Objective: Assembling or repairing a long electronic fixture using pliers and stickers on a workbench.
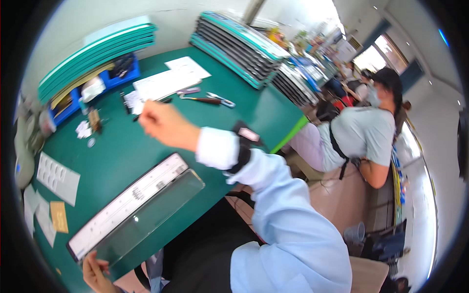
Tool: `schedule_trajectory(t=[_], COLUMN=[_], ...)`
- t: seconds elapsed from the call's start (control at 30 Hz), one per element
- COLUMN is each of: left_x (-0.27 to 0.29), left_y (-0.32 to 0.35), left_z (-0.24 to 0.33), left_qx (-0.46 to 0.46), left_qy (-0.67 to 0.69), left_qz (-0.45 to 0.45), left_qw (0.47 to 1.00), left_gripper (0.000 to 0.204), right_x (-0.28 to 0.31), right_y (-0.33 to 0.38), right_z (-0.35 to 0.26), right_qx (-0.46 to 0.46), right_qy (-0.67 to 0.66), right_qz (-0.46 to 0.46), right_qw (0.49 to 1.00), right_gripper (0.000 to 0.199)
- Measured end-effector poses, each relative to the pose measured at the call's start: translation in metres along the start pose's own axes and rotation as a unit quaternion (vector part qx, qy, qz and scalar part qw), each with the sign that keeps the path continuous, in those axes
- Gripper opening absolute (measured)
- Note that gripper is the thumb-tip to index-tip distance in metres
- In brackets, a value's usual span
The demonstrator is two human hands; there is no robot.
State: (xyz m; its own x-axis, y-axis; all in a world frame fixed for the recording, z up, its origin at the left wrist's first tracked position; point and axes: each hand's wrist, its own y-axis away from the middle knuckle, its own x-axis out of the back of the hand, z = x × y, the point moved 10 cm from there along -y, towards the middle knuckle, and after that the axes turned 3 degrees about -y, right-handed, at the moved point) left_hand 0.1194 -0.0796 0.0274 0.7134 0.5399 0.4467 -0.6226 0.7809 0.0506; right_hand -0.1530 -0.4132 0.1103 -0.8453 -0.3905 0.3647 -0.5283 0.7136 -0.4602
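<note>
My left hand [96, 274] is at the near left corner of a long clear panel [151, 215], its fingers curled at the panel's edge. That panel lies beside and partly over a long narrow white strip with a dark border [132, 198], which has small dark marks on it. Raised over the table, my right hand [163, 126] is closed with thumb and fingers drawn together. It is slightly blurred, and anything between its fingertips is too small to make out. Beyond it lie white paper sheets [168, 84] and a dark-handled tool [201, 100].
Teal-edged trays form stacks at the back left [97, 58] and back right [239, 46]. Blue bins [115, 80] stand under the left stack. A blue-grey cutter [223, 100] lies beyond my right hand. Printed sheets [57, 178] lie at left. A seated person [364, 127] is at right.
</note>
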Motion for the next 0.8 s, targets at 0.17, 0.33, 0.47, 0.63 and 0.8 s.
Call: schedule_trajectory(t=[0.17, 0.33, 0.47, 0.63, 0.8], left_x=[-0.032, -0.063, -0.087, -0.099, -0.109], left_y=[-0.011, -0.007, 0.002, 0.005, 0.012], left_z=[0.037, 0.067, 0.086, 0.114, 0.112], left_qx=[-0.033, -0.058, -0.079, -0.207, -0.178], left_qy=[0.074, 0.037, 0.172, 0.171, 0.154], left_qz=[-0.049, -0.071, -0.087, -0.023, -0.127], left_qw=[0.996, 0.995, 0.978, 0.963, 0.964], left_gripper=[0.029, 0.030, 0.049, 0.070, 0.071], right_x=[-0.008, -0.014, -0.077, -0.120, -0.144], right_y=[0.002, 0.008, 0.045, 0.106, 0.105], right_z=[0.067, 0.047, -0.088, -0.163, -0.134], right_qx=[-0.031, -0.042, 0.156, 0.391, 0.319], right_qy=[0.128, 0.402, 0.385, 0.169, 0.059], right_qz=[-0.006, -0.048, -0.150, -0.034, -0.209], right_qw=[0.991, 0.913, 0.897, 0.904, 0.923], right_gripper=[0.006, 0.012, 0.016, 0.017, 0.010])
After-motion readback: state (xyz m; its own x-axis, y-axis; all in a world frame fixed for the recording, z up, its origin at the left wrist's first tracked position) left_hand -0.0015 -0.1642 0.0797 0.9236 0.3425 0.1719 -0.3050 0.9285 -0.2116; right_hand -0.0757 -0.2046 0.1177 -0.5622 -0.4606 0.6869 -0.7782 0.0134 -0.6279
